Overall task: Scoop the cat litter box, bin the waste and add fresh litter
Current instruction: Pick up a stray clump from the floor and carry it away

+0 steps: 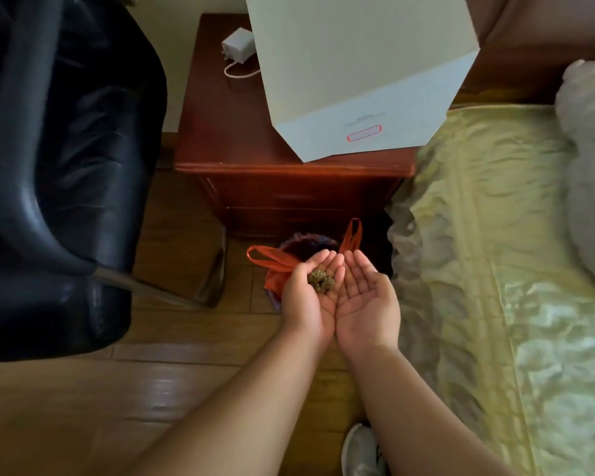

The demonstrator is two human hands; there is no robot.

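1. Both hands are cupped together palm-up, edges touching. The left hand cradles a clump of litter waste in its loosely curled palm and fingers; the right hand lies spread flat beside it, holding nothing.
2. They hover right above a small bin lined with an orange plastic bag, on the wooden floor in front of a dark-red nightstand.
3. So I'd say we're at the binning step, with the clump not dropped in yet.
4. No litter box, scoop or fresh litter in view, so I can't tell how much scooping is done; topping up looks still to come.
5. Also around: a black leather chair and a bed with a yellowish cover.
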